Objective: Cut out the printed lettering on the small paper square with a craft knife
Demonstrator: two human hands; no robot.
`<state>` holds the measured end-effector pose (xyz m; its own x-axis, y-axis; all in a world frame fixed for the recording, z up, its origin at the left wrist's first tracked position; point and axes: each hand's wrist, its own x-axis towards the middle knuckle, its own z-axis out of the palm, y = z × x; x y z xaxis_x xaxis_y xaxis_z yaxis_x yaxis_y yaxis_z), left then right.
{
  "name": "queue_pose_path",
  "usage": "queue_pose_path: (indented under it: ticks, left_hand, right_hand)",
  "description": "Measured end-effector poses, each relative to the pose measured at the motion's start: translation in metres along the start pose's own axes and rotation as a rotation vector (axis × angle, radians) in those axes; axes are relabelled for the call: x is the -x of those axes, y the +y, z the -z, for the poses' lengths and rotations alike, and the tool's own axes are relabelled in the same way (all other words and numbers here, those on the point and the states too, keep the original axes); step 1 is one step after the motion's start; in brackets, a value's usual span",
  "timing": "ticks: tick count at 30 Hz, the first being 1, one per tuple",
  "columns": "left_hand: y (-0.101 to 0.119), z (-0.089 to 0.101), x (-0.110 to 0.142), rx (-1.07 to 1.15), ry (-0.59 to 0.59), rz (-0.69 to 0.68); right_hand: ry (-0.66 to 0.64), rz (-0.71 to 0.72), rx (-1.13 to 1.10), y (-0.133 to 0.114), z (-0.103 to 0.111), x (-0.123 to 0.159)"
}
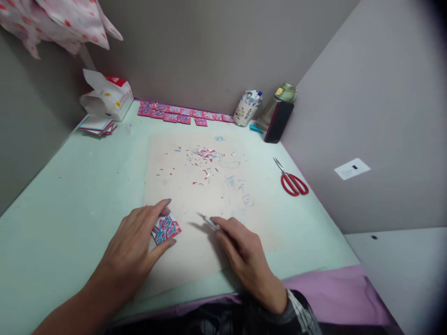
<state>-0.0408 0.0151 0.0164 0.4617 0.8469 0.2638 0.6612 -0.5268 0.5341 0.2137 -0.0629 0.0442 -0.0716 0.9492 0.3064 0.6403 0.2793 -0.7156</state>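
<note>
My left hand rests on the pale sheet, its thumb and fingers at the edges of a small paper square. That square carries blue character strokes on pink and white, partly cut, and lies flat. In my right hand is a slim craft knife, held like a pen. Its blade points up and left, apart from the paper square. Beyond both hands, a pile of pink and white paper scraps lies on the sheet.
Red-handled scissors lie at the right. Along the back stand a pen cup, a green bottle and a phone. Rows of pink paper squares line the wall. A tissue pack and stacked cards sit back left.
</note>
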Motion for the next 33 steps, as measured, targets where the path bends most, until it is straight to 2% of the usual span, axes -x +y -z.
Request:
queue_pose_path:
  ticks: [2, 5, 17, 23, 33]
  left_hand:
    - [-0.007, 0.000, 0.004, 0.028, -0.013, 0.009]
    - [-0.013, 0.001, 0.006, 0.085, -0.054, 0.022]
    - [-0.019, 0.004, 0.003, 0.076, -0.025, 0.015]
    - [-0.017, 0.004, 0.006, 0.096, -0.032, 0.070]
    - [-0.020, 0.000, 0.008, 0.100, -0.001, 0.048]
  right_hand:
    - [-0.099, 0.100, 0.122, -0.003, -0.001, 0.000]
    - [-0.161, 0.148, 0.204, -0.007, -0.003, -0.002]
    - [-0.192, 0.132, 0.279, -0.009, -0.015, -0.001]
    - [-0.174, 0.149, 0.305, -0.008, -0.017, 0.001]
    - [-0.147, 0.140, 0.429, -0.013, -0.029, 0.004]
